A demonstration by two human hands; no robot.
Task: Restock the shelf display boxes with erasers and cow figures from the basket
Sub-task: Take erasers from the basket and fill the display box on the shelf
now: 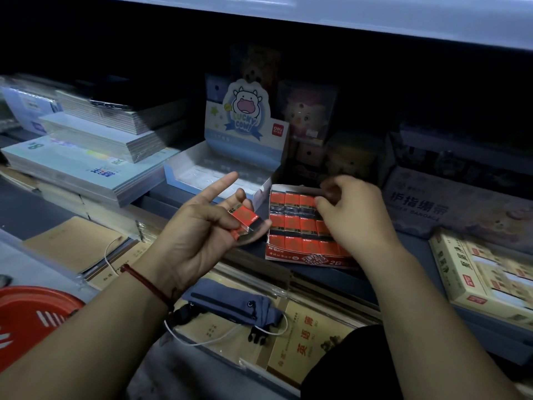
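A red display box [300, 256] of red-and-black 2B erasers lies on the shelf, filled in rows. My left hand [199, 226], palm up with the forefinger stretched out, holds a small stack of erasers [245, 223] just left of the box. My right hand [352, 212] hovers over the box's upper right corner, fingers curled and pinching at an eraser there; the eraser is mostly hidden. Behind stands a pale blue "Lucky Cow" display box [184, 174] with a cow header card; its tray looks nearly bare. The red basket [31, 316] shows at the lower left.
Stacks of wrapped notebooks [86, 157] fill the shelf's left side. A tan boxed product [473, 272] and a dark "bandage" box [450, 206] sit right. Brown exercise books, a blue pouch [230, 304] and a white cable lie on the lower shelf. An upper shelf overhangs.
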